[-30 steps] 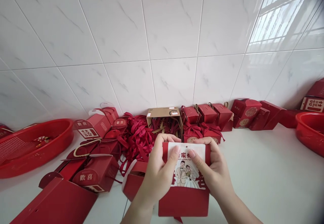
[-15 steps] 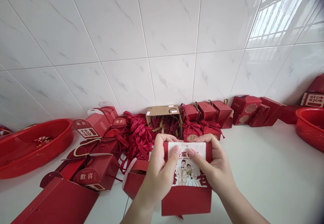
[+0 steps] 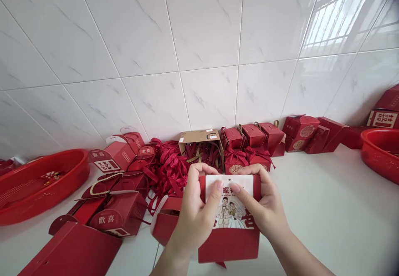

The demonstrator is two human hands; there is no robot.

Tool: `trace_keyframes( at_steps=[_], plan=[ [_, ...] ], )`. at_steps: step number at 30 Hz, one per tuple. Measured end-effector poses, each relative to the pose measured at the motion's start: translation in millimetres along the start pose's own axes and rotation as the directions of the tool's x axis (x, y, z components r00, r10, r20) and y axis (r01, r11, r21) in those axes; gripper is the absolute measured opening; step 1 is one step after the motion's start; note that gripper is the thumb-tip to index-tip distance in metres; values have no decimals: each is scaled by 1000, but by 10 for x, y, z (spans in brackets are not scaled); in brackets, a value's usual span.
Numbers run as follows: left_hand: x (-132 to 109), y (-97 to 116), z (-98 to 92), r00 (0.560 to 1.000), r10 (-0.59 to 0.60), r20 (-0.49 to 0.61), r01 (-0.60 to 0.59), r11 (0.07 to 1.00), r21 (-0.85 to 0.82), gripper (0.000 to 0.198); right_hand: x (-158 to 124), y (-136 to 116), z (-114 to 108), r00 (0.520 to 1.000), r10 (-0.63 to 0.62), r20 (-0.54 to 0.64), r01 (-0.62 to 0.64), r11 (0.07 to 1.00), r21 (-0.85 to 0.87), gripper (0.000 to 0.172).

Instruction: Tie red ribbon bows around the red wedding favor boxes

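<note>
Between both hands I hold a red gift box (image 3: 229,245) in front of me. A white printed flap (image 3: 231,215) with a drawn wedding couple lies over its upper front. My left hand (image 3: 202,203) grips the left side, thumb pressed on the flap and fingers curled behind the top edge. On the right side my right hand (image 3: 263,201) does the same, its thumb close to the other one. A small hole shows in the flap above the thumbs. Below the box a bit of red ribbon (image 3: 221,264) sticks out. The fingertips behind the box are hidden.
Folded red boxes (image 3: 120,213) and a red basket (image 3: 43,184) stand at left. A heap of red ribbons (image 3: 171,163) lies beside an open cardboard box (image 3: 199,136) of ribbons. More red boxes (image 3: 272,136) line the tiled wall, with another red basket (image 3: 378,153) at far right.
The view has shifted slightly. Both hands keep the same hold on the gift box, which has barely moved.
</note>
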State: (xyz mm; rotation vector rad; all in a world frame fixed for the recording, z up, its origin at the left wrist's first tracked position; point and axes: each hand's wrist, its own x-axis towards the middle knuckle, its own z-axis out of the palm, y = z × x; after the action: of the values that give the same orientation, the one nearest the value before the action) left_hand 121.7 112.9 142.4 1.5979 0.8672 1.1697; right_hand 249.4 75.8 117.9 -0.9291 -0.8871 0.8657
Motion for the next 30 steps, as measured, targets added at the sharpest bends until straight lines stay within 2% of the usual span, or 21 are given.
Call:
trace_keyframes(
  at_steps=[14,18,21,23,25,28,30],
  plan=[
    [-7,22,9,999,39,-19,-39,999,-8,17,-1,49,-6,1000,4,2,-4,998,59,27],
    [15,24,-24,997,-48,59,53,994,-90,22,12,105,-71,990,-136,-31,136,991,2,22],
    [37,5,-74,991,-78,108,87,993,-79,24,1,118,-128,958,-286,-25,283,956,-81,18],
    [27,0,-108,990,7,143,5,996,-85,20,-47,106,-138,922,-385,35,387,917,-97,16],
    [-15,16,-139,967,176,182,-158,981,-109,13,-129,88,-114,866,-482,132,492,869,-54,19],
    [-122,69,-198,897,396,195,-378,917,-127,3,-263,58,-47,765,-621,173,620,782,63,26],
    [-207,99,-257,843,496,206,-487,868,-99,3,-301,18,-28,711,-666,228,650,745,150,24]
  ],
)
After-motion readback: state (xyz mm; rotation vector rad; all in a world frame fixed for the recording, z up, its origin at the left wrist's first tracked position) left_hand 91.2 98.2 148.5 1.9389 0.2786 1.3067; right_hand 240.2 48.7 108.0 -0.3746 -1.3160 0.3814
